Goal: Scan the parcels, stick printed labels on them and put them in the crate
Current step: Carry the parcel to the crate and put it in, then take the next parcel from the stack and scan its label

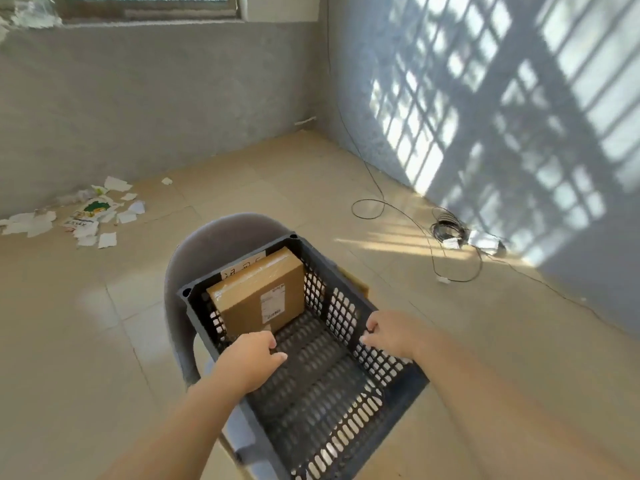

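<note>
Left hand and right hand clasp the crate by its side rims; the labelled parcel leans at the far end. It lies just beyond both hands, nearer the left.

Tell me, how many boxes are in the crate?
1 for sure: the brown box stands at the far end of the crate. A white sheet peeks out behind it, so another could be hidden there.

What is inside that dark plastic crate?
A brown parcel with a white label leans at the far end of the crate. Behind it something white shows, mostly covered.
</note>
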